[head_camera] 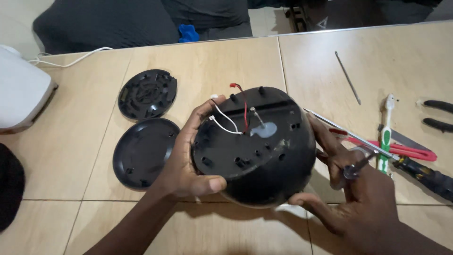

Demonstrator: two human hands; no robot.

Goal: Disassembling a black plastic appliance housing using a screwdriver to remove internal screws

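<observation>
A round black appliance housing [264, 170] lies upside down on the tan tiled table [61, 151], its underside open with red and white wires [236, 115] and a small metal part showing. My left hand [186, 160] wraps its left side, thumb along the front edge. On the housing's right side rests my right hand [351, 189], which also pinches a small clear-handled tool [357, 165] between its fingers.
Two black round cover plates [147, 93] [141, 153] lie left of the housing. Right of it lie a long screwdriver [377, 148], red-handled scissors [406, 150], a toothbrush [386, 132], pliers [439, 113] and a thin metal rod [348, 78]. A white appliance [21, 89] sits at far left.
</observation>
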